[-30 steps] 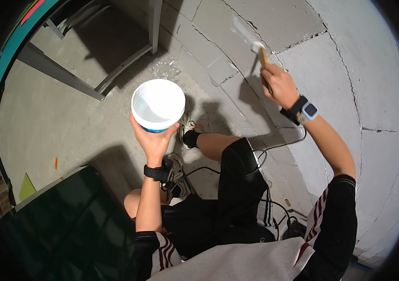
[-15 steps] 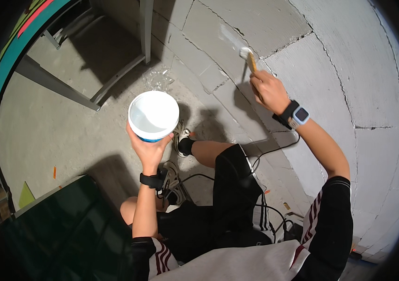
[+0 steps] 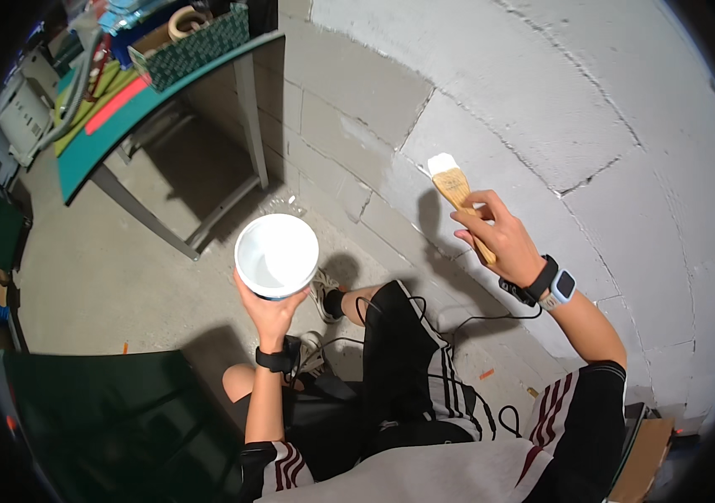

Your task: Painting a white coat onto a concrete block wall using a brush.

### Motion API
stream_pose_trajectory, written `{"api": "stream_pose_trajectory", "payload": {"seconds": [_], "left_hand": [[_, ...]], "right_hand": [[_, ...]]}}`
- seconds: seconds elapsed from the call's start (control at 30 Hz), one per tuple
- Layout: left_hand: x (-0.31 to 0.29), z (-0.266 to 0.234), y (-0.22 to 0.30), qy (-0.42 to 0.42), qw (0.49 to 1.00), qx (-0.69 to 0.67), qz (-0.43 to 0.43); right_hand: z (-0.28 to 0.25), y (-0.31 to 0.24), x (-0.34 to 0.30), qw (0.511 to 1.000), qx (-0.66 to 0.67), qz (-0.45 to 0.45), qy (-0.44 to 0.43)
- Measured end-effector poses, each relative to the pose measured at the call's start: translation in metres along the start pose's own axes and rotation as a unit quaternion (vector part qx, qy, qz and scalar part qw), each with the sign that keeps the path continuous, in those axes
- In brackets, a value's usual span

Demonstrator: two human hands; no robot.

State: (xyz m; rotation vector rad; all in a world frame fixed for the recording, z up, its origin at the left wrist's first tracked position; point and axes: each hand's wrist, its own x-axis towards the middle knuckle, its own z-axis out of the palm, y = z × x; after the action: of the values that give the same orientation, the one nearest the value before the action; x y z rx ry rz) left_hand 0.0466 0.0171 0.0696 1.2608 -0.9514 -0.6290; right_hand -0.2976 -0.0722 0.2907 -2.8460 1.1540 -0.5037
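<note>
A white round bucket (image 3: 248, 260) rests in my left hand (image 3: 272, 317), whose fingers and thumb wrap its lower side. Its open top faces up and its inside is pale; how much it holds I cannot tell. My right hand (image 3: 500, 235) grips the wooden handle of a flat paintbrush (image 3: 455, 186), with white bristles pointing up and away. Behind the brush stands a block wall (image 3: 525, 109), coated whitish on the right and bare grey in patches on the left. Whether the bristles touch the wall I cannot tell.
At the far left a teal-topped table (image 3: 110, 138) with grey legs carries a patterned box (image 3: 194, 50) and a tape roll (image 3: 186, 23). A dark green glossy surface (image 3: 114, 419) lies at the lower left. Crumpled clear plastic (image 3: 284, 205) sits by the wall's foot.
My right hand has drawn the paintbrush back and down from the bare patch of wall. The view has shifted, showing more of the table. My left hand still holds the bucket.
</note>
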Motion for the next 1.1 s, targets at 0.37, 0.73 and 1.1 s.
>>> {"api": "stream_pose_trajectory", "payload": {"seconds": [0.37,0.73,1.1], "left_hand": [[-0.054,0.023,0.174,-0.048,0.989,-0.029,0.140],[-0.140,0.062,0.202,-0.035,0.983,-0.063,0.169],[-0.172,0.067,0.211,-0.035,0.967,0.064,0.246]], "right_hand": [[-0.090,-0.023,-0.088,0.957,0.170,0.102,0.209],[-0.134,-0.056,-0.115,0.784,0.595,0.120,0.130],[-0.100,-0.098,-0.113,0.867,0.493,0.062,0.043]]}}
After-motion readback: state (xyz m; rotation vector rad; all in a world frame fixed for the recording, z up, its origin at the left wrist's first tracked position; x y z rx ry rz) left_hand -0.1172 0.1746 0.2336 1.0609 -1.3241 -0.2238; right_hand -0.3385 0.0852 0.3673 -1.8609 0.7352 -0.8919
